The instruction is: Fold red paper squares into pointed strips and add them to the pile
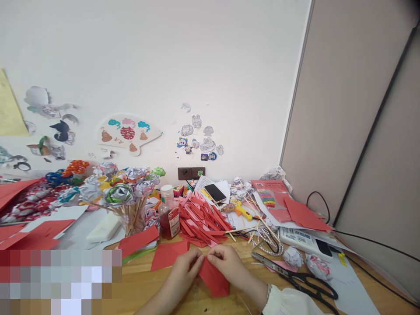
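Observation:
A piece of red paper [215,278] hangs between my two hands, low in the middle of the head view, over the wooden table. My left hand [187,267] pinches its upper left edge between thumb and fingers. Close beside it, my right hand [226,261] pinches the top edge of the same sheet. A flat red paper sheet [166,256] lies on the table just left of my left hand. Right of my right hand are black-handled scissors [295,276], partly open. Beyond my hands sits a heap of cut red paper strips [203,218].
A glass bottle [169,218] of red liquid stands left of the strips, by paper flowers on sticks [120,192]. Behind lie a phone [215,192] and a yellow glue gun [242,211]. A bead string [266,240] and crumpled paper balls [293,257] are at right. The lower left is pixelated.

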`<state>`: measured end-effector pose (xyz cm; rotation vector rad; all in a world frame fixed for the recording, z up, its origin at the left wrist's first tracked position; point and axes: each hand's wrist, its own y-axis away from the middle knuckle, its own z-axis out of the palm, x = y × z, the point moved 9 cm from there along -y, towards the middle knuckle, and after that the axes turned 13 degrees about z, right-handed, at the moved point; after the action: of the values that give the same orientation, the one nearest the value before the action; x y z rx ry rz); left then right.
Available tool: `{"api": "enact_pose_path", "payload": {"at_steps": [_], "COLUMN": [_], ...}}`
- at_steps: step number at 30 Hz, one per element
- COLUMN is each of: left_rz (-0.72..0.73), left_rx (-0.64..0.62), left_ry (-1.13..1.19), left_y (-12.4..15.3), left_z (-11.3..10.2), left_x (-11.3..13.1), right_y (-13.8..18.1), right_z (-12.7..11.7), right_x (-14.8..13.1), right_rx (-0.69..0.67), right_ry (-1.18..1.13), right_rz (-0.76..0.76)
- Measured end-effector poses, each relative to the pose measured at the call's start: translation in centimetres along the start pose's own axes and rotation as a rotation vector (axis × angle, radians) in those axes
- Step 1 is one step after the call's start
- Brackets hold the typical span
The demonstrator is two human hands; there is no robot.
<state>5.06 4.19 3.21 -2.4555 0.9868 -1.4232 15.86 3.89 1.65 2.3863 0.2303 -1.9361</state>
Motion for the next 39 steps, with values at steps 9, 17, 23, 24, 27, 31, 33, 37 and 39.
{"api": "enact_pose_path", "payload": {"at_steps": [9, 17, 23, 24, 27, 31, 33, 37, 39], "left_rz": [0.000, -0.136, -0.482, -0.486, -0.470, -0.476, -0.483, -0.473, -0.470], "left_rx": [-0.045, 0.019, 0.032, 0.015, -0.034, -0.054, -0.062, -0.064, -0.056], "left_ry": [-0.070, 0.197, 0.749, 0.780, 0.834, 0.905, 0.931, 0.901, 0.869], "left_y": [0.2, 0.2, 1.4, 1.4, 1.5, 1.6, 1.7, 1.7, 1.7], "left_z": [0.4, 0.7, 3.0, 3.2, 3.5, 3.4, 3.3, 3.1, 3.1], "left_x": [0.2, -1.7, -5.0, -4.9, -4.2, -3.3, -3.0, -2.8, -2.9], "right_y": [0.2, 0.4, 0.0, 0.0, 0.1, 0.0, -0.1, -0.2, -0.3], "right_z": [0.0, -0.5, -0.4, -0.4, -0.6, -0.7, -0.7, -0.7, -0.6], "right_x": [-0.2, -0.7, 0.1, 0.1, -0.1, -0.2, 0.0, 0.4, 0.5], "right_rx": [0.037, 0.095, 0.062, 0.067, 0.091, 0.101, 0.105, 0.134, 0.138], "right_ry": [0.118, 0.366, 0.136, 0.128, 0.121, 0.092, 0.076, 0.097, 0.117], "right_rz": [0.020, -0.031, 0.014, 0.017, 0.034, 0.036, 0.046, 0.068, 0.057]}}
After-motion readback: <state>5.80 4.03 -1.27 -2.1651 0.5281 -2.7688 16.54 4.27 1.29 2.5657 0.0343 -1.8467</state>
